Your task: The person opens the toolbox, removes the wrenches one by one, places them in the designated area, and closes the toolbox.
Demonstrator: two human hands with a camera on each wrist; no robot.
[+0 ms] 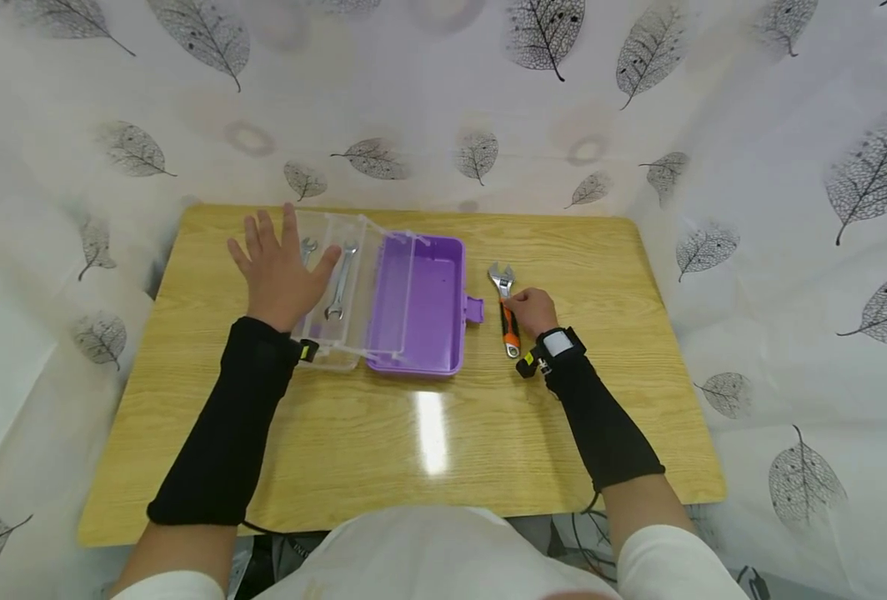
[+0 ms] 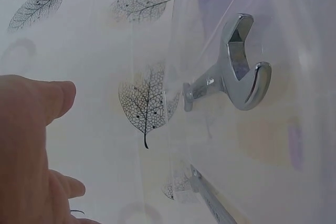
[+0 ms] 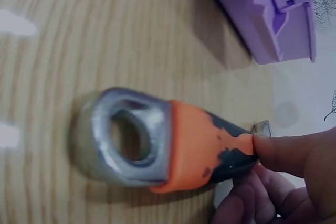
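Note:
My right hand (image 1: 535, 312) pinches the orange and black handle of an adjustable wrench (image 1: 511, 337) between thumb and fingers. The wrench's metal head points away from me; in the right wrist view, its ringed handle end (image 3: 157, 140) is large and close. My left hand (image 1: 280, 282) is spread with straight fingers over the left part of the clear plastic lid (image 1: 319, 342). Within the clear lid, beside that thumb, lies a silver wrench (image 1: 343, 279); another wrench (image 1: 308, 248) is partly hidden by the hand. An open wrench jaw shows large in the left wrist view.
A purple plastic box (image 1: 443, 325) stands open in the middle of the wooden table (image 1: 353, 450), its latch (image 1: 474, 310) facing right. The clear lid overlaps its left side. A leaf-patterned curtain (image 1: 413, 100) surrounds the table's back and sides.

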